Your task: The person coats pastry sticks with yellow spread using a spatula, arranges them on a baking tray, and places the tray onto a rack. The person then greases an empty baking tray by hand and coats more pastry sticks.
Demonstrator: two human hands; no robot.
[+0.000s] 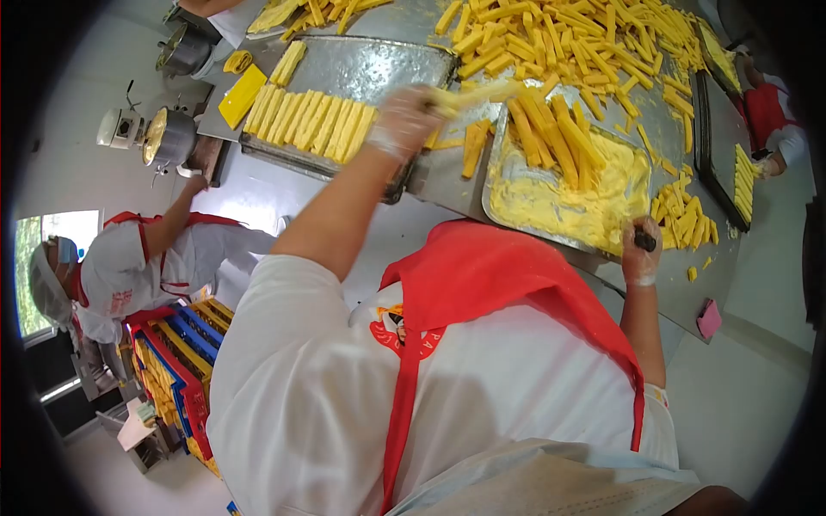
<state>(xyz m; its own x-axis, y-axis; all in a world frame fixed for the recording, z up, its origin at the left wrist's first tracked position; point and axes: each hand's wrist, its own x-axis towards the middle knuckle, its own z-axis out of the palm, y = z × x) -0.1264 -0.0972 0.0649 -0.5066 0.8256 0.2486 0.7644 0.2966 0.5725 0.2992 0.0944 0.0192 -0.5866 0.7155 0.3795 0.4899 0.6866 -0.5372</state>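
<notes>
My left hand (406, 120), in a clear plastic glove, is closed around one end of a yellow stick (473, 98), blurred by motion, at the near right side of the baking tray (379, 60). Several cream-coated yellow sticks (310, 120) lie in a row on that tray. My gloved right hand (641, 248) grips a black-handled tool (644, 239) at the right rim of a square metal pan (499, 202). The tool's working end cannot be made out. Pale yellow cream (551, 202) coats the pan, and bare yellow sticks (555, 133) lie piled in it.
A large heap of yellow sticks (559, 39) covers the far metal table. A smaller pile (684, 215) lies right of the pan, and a pink sponge-like block (709, 318) at the table edge. Co-workers stand left (120, 258) and right (770, 112). Mixers (168, 138) and stacked crates (176, 370) stand left.
</notes>
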